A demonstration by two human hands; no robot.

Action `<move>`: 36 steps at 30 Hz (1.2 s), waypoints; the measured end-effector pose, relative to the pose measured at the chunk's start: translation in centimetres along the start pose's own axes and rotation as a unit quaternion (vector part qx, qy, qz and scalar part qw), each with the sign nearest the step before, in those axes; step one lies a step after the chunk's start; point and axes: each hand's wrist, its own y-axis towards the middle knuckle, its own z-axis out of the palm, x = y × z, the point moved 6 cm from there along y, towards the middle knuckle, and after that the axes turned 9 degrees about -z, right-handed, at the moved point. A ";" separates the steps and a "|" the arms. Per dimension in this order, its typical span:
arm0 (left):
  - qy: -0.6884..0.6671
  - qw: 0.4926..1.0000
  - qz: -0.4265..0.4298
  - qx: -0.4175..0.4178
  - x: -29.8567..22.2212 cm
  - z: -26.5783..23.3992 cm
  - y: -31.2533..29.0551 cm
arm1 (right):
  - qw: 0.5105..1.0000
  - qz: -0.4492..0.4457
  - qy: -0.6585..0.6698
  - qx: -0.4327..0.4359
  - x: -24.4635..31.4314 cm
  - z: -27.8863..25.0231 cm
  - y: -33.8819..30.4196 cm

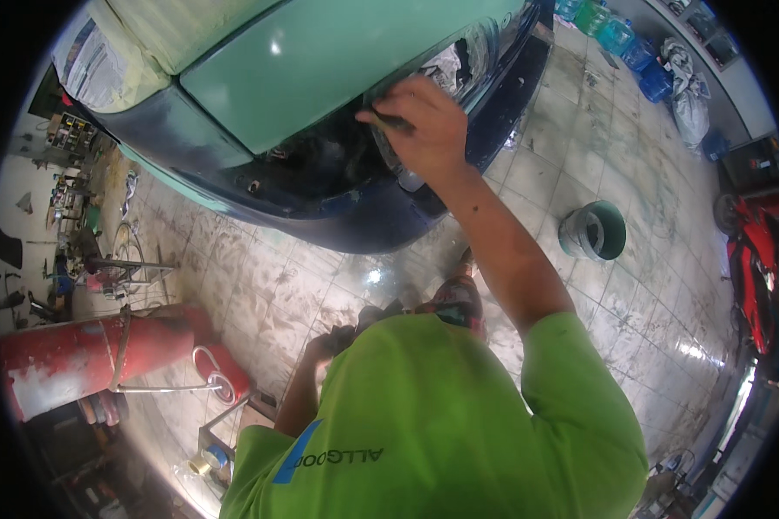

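Note:
My right hand [428, 130] reaches up to the car's end, its fingers pinched on a small, dark, flat piece [391, 120] whose kind I cannot make out. Close by are the edge of the mint-green panel [320, 78] and the dark opening below it. A dark blue bumper [355, 212] curves beneath. Low beside my body, my left hand [318, 349] is closed around a bunched dark cloth [344, 335]. My green shirt partly hides that hand and its fingers.
Masking sheets [138, 43] cover part of the car. A bucket [594, 232] stands on the tiled floor to the right. Red cylinders [104, 350] lie at the left, near a metal stand [130, 270]. Blue water jugs [640, 54] and a red motorcycle [753, 268] stand farther right.

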 end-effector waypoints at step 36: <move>-0.049 0.995 -0.061 -0.064 -0.3 -1.5 -1.3 | 0.976 0.122 0.099 -0.148 -0.6 -5.8 0.2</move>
